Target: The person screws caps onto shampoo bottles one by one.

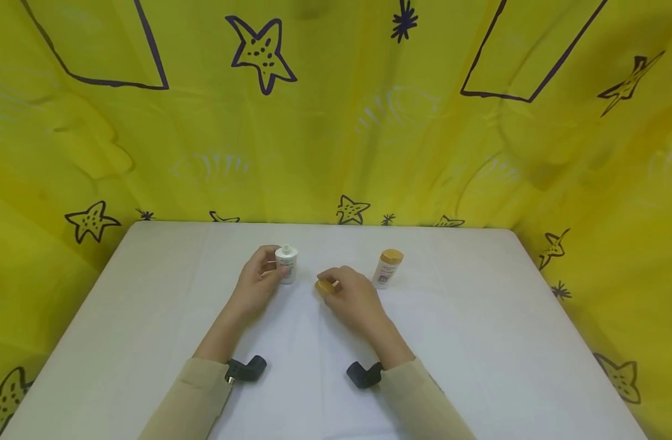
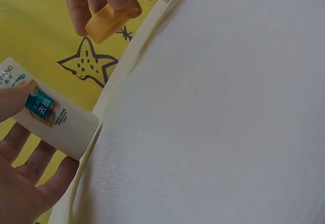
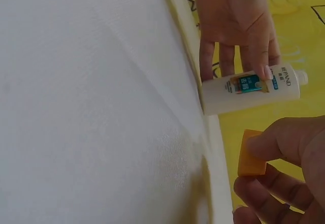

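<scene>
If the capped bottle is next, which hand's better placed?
Probably the right hand: it's nearer the capped bottle, though pinching the yellow cap. The left hand is farther off, holding the uncapped bottle.

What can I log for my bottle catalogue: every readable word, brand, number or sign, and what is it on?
"PAND", ending the brand name on the white bottle in the left hand; its start is unclear.
"去屑", on that bottle's teal label.
Too small or blurred: its finer print, and the print on the second, capped bottle.
</scene>
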The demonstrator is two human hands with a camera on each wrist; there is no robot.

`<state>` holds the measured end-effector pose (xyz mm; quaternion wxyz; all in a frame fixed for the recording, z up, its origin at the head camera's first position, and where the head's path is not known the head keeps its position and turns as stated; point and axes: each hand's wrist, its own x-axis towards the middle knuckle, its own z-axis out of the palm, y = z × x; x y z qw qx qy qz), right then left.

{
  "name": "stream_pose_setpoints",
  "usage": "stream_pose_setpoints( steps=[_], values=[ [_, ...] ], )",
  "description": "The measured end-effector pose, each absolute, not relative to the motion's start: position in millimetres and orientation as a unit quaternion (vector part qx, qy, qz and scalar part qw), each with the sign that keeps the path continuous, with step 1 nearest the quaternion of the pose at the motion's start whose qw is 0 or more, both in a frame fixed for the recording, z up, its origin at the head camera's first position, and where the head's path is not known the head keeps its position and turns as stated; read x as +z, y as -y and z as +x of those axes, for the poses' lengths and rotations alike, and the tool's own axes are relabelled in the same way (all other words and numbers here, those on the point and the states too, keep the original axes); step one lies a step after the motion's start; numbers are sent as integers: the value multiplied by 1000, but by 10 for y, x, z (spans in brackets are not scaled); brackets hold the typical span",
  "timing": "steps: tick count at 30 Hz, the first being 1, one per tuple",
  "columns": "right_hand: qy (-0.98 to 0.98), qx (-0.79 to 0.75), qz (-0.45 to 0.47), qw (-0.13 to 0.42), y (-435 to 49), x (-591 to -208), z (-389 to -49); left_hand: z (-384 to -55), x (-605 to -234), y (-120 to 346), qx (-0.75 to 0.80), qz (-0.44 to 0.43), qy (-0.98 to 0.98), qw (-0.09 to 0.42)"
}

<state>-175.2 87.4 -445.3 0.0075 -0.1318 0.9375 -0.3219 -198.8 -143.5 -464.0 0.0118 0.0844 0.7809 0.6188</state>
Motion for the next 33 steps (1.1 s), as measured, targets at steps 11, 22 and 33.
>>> stream_pose_setpoints(
  steps=[11, 22, 33],
  values=[
    [-903, -399, -153, -35, -1142, -4251, -1602, -1948, -4588, 1398, 627, 124, -769, 3],
    [-880, -434, -174, -82, -1297, -3993, -1547, -1725, -4411, 1296, 627, 157, -763, 20],
    [-852, -477, -197, -85, -1324, -3861, -1470, -1496, -4302, 1338, 617, 207, -758, 30]
  ],
)
